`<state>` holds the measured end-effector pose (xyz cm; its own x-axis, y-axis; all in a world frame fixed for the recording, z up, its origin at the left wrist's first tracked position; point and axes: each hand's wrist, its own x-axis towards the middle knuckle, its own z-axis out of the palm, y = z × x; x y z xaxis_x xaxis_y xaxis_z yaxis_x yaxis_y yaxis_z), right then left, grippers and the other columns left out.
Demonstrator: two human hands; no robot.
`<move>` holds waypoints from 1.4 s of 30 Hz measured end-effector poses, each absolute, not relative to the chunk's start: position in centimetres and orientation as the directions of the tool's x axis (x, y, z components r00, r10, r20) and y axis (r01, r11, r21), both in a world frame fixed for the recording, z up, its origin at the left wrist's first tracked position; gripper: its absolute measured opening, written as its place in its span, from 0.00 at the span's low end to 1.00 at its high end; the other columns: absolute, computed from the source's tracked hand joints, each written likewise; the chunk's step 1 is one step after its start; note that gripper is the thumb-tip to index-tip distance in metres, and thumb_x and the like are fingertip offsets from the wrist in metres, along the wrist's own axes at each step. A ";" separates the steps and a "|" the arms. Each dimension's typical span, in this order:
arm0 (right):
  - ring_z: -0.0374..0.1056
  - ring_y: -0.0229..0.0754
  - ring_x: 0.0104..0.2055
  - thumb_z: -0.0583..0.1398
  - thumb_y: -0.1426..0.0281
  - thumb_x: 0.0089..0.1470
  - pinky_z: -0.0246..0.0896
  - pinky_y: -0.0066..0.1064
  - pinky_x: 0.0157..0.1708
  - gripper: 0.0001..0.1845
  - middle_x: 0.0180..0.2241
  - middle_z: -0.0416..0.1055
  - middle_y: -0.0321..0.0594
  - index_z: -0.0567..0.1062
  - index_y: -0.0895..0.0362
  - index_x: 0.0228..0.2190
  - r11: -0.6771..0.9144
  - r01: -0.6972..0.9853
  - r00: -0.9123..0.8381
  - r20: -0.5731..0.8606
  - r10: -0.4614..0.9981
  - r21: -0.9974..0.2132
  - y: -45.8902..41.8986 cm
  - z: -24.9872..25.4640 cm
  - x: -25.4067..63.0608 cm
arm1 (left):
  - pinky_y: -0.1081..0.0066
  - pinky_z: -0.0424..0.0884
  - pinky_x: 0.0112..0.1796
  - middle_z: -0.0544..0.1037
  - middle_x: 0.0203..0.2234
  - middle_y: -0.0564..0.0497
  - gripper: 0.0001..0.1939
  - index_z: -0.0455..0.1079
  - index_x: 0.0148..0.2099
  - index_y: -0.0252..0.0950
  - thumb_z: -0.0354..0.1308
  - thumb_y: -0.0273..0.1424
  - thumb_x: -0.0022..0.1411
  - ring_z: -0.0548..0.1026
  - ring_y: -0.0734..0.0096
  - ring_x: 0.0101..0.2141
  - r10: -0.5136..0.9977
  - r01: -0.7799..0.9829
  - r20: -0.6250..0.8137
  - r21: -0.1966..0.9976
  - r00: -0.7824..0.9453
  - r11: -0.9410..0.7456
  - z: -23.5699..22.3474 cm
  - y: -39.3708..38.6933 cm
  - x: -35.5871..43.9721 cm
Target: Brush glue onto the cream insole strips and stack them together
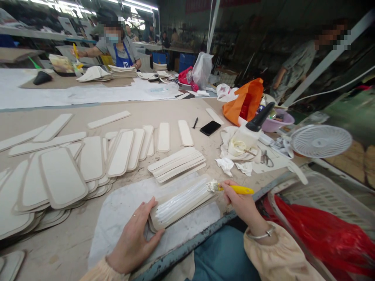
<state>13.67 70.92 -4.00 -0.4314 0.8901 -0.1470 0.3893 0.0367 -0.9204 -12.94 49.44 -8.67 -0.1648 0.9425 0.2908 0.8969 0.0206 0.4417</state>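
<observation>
My right hand (238, 203) is closed round the yellow handle of a glue brush (244, 190). Its white, clotted bristles touch the right end of a long rounded panel (178, 203), which is coated with streaks of wet white glue. Fingers spread, my left hand (136, 236) rests against the panel's left end. Under the panel lies a whitish sheet (113, 218). Just beyond it, several narrow cream strips (177, 162) are fanned in a stack. A white jug with a black handle (244, 138) holds creamy glue at the right.
Many rounded cream panels (63, 175) overlap across the left. A black phone (210, 128), crumpled tissues (225, 166) and scissors (266, 159) lie beyond my right hand. A crate with a red bag (319, 230) stands beside the table edge. A co-worker (120, 50) sits across.
</observation>
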 end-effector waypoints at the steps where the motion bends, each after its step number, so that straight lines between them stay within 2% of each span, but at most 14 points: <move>1: 0.56 0.38 0.20 0.52 0.55 0.60 0.52 0.32 0.25 0.16 0.15 0.58 0.29 0.66 0.53 0.30 0.046 0.387 -0.427 -0.134 0.894 -0.921 71.0 -3.9 13.7 | 0.50 0.68 0.54 0.66 0.56 0.39 0.38 0.46 0.66 0.36 0.58 0.38 0.59 0.65 0.50 0.56 0.942 0.897 0.292 0.442 -0.166 0.021 -8.7 49.4 -12.9; 9: 0.54 0.37 0.19 0.53 0.53 0.59 0.48 0.31 0.21 0.17 0.16 0.59 0.29 0.68 0.54 0.36 0.063 0.284 -0.309 -0.029 0.951 -0.957 70.3 -3.1 13.1 | 0.50 0.69 0.53 0.66 0.57 0.39 0.38 0.45 0.66 0.36 0.58 0.37 0.59 0.65 0.50 0.57 0.942 0.900 0.288 0.436 -0.170 0.029 -8.7 49.4 -12.9; 17: 0.59 0.39 0.21 0.53 0.55 0.59 0.55 0.31 0.26 0.15 0.16 0.60 0.30 0.68 0.54 0.34 0.109 0.360 -0.408 -0.051 0.911 -0.927 70.1 -3.7 12.2 | 0.51 0.68 0.54 0.66 0.57 0.39 0.39 0.46 0.66 0.37 0.58 0.37 0.58 0.65 0.50 0.57 0.943 0.898 0.287 0.438 -0.169 0.027 -8.9 49.3 -12.9; 21: 0.59 0.38 0.21 0.53 0.55 0.59 0.55 0.32 0.27 0.16 0.16 0.60 0.31 0.68 0.54 0.33 0.115 0.388 -0.340 -0.026 0.940 -0.915 70.8 -3.8 13.1 | 0.52 0.69 0.53 0.67 0.57 0.40 0.39 0.46 0.66 0.37 0.58 0.37 0.58 0.66 0.50 0.56 0.940 0.897 0.294 0.441 -0.172 0.026 -8.9 49.3 -13.0; 24: 0.56 0.38 0.20 0.54 0.54 0.58 0.54 0.31 0.26 0.16 0.16 0.58 0.29 0.69 0.54 0.35 0.085 0.342 -0.296 -0.021 0.955 -0.936 70.5 -3.4 13.6 | 0.52 0.69 0.53 0.67 0.56 0.40 0.38 0.46 0.66 0.37 0.58 0.37 0.58 0.66 0.50 0.56 0.940 0.894 0.293 0.448 -0.175 0.027 -8.9 49.3 -13.0; 27: 0.55 0.38 0.19 0.53 0.53 0.58 0.52 0.31 0.23 0.17 0.15 0.58 0.29 0.68 0.54 0.36 0.043 0.312 -0.355 -0.075 0.932 -0.949 69.7 -3.1 13.7 | 0.52 0.68 0.54 0.67 0.56 0.40 0.38 0.46 0.66 0.38 0.58 0.36 0.58 0.65 0.50 0.56 0.940 0.891 0.291 0.454 -0.178 0.028 -8.8 49.3 -12.9; 30: 0.56 0.38 0.20 0.53 0.53 0.58 0.53 0.31 0.24 0.17 0.16 0.59 0.30 0.68 0.54 0.33 0.054 0.378 -0.420 -0.119 0.900 -0.924 69.3 -3.2 13.6 | 0.52 0.67 0.55 0.66 0.57 0.40 0.39 0.45 0.66 0.38 0.58 0.35 0.58 0.65 0.51 0.56 0.943 0.888 0.288 0.460 -0.170 0.019 -8.4 49.3 -12.8; 34: 0.58 0.38 0.22 0.54 0.53 0.57 0.54 0.32 0.26 0.17 0.17 0.59 0.30 0.68 0.54 0.34 0.103 0.434 -0.360 -0.067 0.931 -0.895 69.7 -3.5 13.9 | 0.50 0.66 0.55 0.66 0.57 0.39 0.39 0.45 0.66 0.36 0.58 0.34 0.57 0.65 0.51 0.57 0.948 0.883 0.270 0.469 -0.168 0.023 -7.9 49.4 -12.6; 38: 0.57 0.37 0.20 0.54 0.53 0.58 0.52 0.31 0.24 0.17 0.16 0.59 0.29 0.68 0.54 0.35 0.071 0.338 -0.379 -0.067 0.923 -0.938 68.7 -3.1 12.7 | 0.50 0.63 0.57 0.65 0.57 0.39 0.38 0.44 0.66 0.36 0.58 0.33 0.57 0.64 0.52 0.57 0.953 0.872 0.253 0.489 -0.167 0.023 -7.7 49.5 -12.5; 42: 0.55 0.35 0.19 0.53 0.54 0.60 0.50 0.28 0.22 0.17 0.15 0.59 0.28 0.68 0.55 0.35 -0.027 0.215 -0.538 -0.141 0.831 -0.976 65.4 -2.5 9.3 | 0.49 0.63 0.57 0.64 0.58 0.39 0.39 0.44 0.66 0.37 0.58 0.33 0.58 0.64 0.52 0.57 0.954 0.860 0.249 0.511 -0.169 0.019 -7.8 49.5 -12.5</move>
